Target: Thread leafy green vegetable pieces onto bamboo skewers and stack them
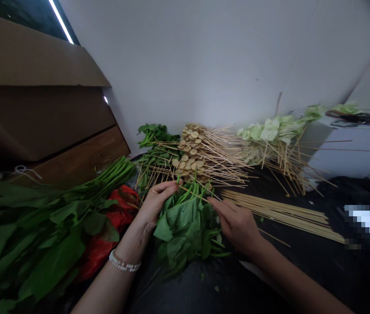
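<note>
My left hand (161, 196) is closed, thumb and finger pinching the stem of a leafy green beside one end of a thin wooden skewer (193, 192). The fingers of my right hand (237, 220) are closed on the skewer's other end. Several green stems sit along the skewer between the hands, and their broad leaves (185, 224) hang below it. Behind the hands lies a stack of skewers with pale round slices (189, 163), which look like potato.
Loose leafy greens (41, 231) and a red plastic bag (96, 255) lie at left, below a cardboard box (41, 117). Bare skewers (286, 213) lie at right. Behind are skewered dark greens (158, 155) and skewered pale cabbage-like leaves (276, 128), against a white wall (198, 61).
</note>
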A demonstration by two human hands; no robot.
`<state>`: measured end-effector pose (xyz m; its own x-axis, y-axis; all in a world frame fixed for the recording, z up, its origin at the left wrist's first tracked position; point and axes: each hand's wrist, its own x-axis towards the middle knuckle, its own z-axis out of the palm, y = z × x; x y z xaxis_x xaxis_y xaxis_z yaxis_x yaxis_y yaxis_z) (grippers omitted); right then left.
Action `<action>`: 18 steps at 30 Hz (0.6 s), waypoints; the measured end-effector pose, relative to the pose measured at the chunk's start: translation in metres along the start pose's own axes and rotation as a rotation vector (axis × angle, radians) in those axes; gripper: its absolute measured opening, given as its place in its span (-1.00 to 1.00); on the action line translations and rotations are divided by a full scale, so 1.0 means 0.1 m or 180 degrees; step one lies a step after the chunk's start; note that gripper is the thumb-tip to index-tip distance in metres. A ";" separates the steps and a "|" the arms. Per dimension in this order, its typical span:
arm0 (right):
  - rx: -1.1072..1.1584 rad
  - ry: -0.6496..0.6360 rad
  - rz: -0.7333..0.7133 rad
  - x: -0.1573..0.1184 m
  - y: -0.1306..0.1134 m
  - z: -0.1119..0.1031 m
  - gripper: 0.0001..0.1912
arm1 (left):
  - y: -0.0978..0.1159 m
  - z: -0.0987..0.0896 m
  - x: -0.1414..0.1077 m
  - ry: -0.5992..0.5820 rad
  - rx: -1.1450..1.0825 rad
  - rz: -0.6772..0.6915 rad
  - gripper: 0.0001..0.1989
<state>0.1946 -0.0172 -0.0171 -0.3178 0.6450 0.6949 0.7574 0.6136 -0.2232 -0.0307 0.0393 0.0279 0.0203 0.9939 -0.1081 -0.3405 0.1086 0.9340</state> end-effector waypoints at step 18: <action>-0.0148 -0.0014 -0.0121 -0.02 -0.02 0.03 -0.63 | -0.04 -0.09 0.02 -0.0265 0.0602 -0.0196 -0.66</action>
<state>0.1921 -0.0181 -0.0203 -0.3491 0.6238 0.6993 0.7703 0.6160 -0.1649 -0.0379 0.0411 0.0210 0.1158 0.9825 -0.1457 -0.1540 0.1626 0.9746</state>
